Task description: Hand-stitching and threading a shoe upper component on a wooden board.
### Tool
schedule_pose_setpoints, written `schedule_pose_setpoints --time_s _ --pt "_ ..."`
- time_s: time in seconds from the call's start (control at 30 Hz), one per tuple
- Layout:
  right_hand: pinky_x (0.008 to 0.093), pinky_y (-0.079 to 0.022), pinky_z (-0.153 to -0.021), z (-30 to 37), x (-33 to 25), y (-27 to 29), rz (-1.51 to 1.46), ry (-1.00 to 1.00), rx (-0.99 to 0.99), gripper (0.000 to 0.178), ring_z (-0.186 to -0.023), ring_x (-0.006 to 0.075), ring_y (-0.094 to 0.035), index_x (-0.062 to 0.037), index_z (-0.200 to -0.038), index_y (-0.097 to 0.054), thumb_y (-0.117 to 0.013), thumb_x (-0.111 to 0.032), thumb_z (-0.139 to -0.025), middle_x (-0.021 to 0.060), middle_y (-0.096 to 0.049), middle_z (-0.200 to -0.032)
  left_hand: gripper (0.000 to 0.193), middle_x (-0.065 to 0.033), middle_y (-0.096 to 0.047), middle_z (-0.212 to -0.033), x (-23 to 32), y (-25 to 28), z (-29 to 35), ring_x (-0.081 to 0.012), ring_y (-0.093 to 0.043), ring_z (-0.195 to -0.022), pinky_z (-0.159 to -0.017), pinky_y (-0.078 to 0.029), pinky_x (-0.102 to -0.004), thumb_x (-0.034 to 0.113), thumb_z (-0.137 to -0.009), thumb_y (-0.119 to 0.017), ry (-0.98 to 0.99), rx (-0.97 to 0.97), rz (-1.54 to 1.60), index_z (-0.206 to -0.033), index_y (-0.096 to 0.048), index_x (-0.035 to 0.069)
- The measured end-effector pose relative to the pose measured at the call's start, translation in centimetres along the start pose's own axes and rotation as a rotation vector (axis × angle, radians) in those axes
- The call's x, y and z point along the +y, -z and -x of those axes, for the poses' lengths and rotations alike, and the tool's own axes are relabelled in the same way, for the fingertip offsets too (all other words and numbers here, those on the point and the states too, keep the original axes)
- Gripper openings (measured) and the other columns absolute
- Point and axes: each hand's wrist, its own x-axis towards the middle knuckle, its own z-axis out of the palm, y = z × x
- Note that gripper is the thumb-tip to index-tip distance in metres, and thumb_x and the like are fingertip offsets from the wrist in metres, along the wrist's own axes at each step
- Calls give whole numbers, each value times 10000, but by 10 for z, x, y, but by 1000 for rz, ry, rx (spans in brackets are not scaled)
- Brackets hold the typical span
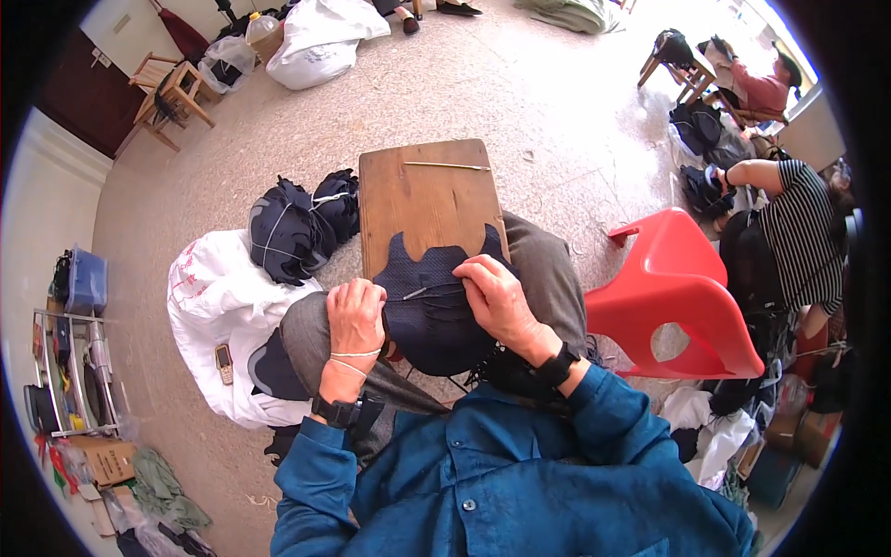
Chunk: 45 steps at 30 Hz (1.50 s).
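Observation:
A flat navy mesh fabric piece (pixel 429 327), shaped like a shoe upper, spreads over my lap and the near end of a small wooden stool (pixel 390 186). My left hand (pixel 355 314) has its fingers curled on the piece's left edge. On the right edge, my right hand (pixel 499 295) pinches it between thumb and fingers. Dark cords cross the middle of the piece, and a short pale sliver (pixel 414 293) lies among them; its kind is too small to tell. A thin metal rod with a pale handle (pixel 445 166) rests across the stool's far part.
Left of the stool lie tied bundles of dark pieces (pixel 288 227) and a white sack (pixel 218 306) with a phone (pixel 224 364) on it. A red plastic stool (pixel 682 288) stands close at my right. Beyond it a person in a striped top (pixel 803 237) bends over dark pieces.

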Motion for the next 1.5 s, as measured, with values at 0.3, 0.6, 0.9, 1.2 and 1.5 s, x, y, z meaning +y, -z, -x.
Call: schedule_pose_setpoints --time_s 0.3,0.6,0.9,1.2,1.5 --pt "392 -569 -788 20 1 20 -42 -166 30 166 -895 344 -692 2 -1078 -636 -605 43 -920 176 -659 -950 160 -111 -663 -935 19 14 1 -306 -649 -909 -863 -486 -382 -53 -875 -637 35 91 321 -1010 -674 26" --pt "405 -569 -804 28 -6 12 -49 -154 -16 175 -915 351 -687 -3 -1075 -635 -622 39 -905 172 -654 -958 170 -139 -658 -934 35 2 1 -296 -679 -859 -777 -540 -364 -47 -887 -644 180 66 605 -1042 -693 1" --pt "429 -563 -807 41 -9 20 -70 -202 -79 153 -926 376 -685 -10 -1077 -635 -621 6 -925 179 -671 -985 230 -153 -622 -1085 36 -3 7 -329 -631 -1042 -935 -508 -404 -45 -835 -700 149 138 408 -1056 -689 14" --pt "426 -563 -800 37 -6 15 -46 -182 -100 131 -926 373 -686 -11 -1061 -638 -619 -10 -931 183 -668 -981 265 -126 -614 -1105 31 -8 13 -334 -607 -1056 -941 -483 -428 -3 -783 -747 73 158 260 -1038 -690 38" --pt "401 -574 -803 36 -1 11 -103 -250 -20 162 -912 341 -696 -9 -1075 -638 -619 14 -916 166 -668 -966 208 -79 -619 -1005 23 -15 4 -294 -603 -1004 -943 -426 -435 63 -774 -773 9 110 75 -966 -699 97"
